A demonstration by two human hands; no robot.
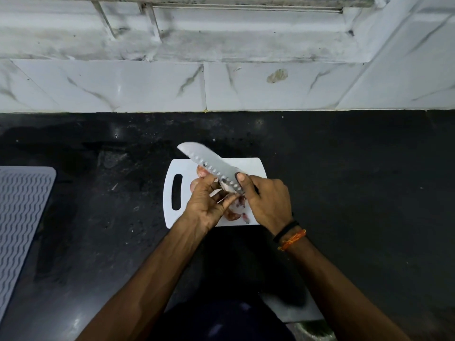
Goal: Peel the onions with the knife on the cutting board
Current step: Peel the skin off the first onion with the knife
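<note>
Onion (225, 187) pale, mostly hidden, held above white cutting board (256, 168) by left hand (208, 205), fingers curled round it. Right hand (267, 200) grips knife (209, 161), dimpled blade angled up-left against onion. Reddish skin scraps (232, 215) lie on board. Black speckled worktop (344, 168); ribbed grey mat (22, 212) far left; white marble-tile wall (147, 89) behind.
</note>
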